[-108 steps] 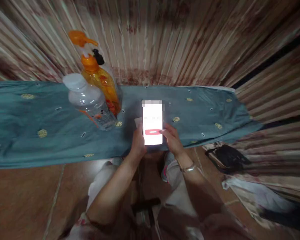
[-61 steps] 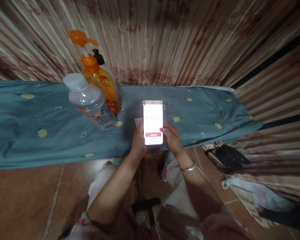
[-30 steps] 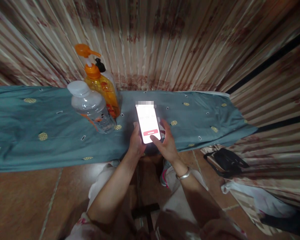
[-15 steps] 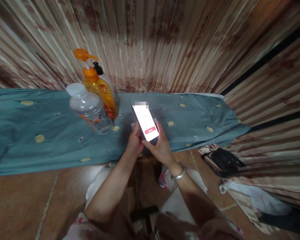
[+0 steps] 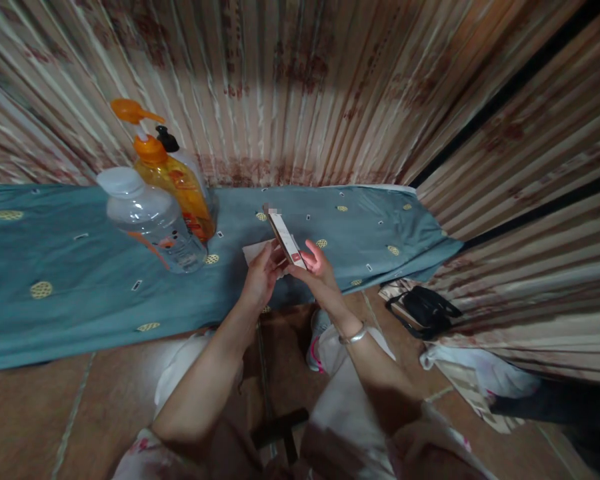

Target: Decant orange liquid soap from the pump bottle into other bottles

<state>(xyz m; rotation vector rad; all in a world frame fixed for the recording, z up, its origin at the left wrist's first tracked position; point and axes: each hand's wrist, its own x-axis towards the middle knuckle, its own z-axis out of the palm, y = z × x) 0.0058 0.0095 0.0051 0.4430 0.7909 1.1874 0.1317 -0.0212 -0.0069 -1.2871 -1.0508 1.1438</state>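
A smartphone with a lit white screen and a red button near its lower end is tilted over the table, its side edge turned upward. My left hand is closed round the lower left side of the phone. At the lower right, my right hand has its thumb on the bottom end, with its fingers curved loosely beside the right edge. A pale flat piece, perhaps paper, shows beside my left fingers; whether it lies on the table or is held, I cannot tell.
A blue-green patterned cloth covers the narrow table. On its left stand a clear white-capped bottle, an orange pump bottle and a black-topped pump bottle. Pleated curtains hang behind. A black bag is at the right.
The phone has turned from facing me to a steep sideways tilt. My right fingers have loosened from its edge. The view has shifted, so the bottles appear further left.
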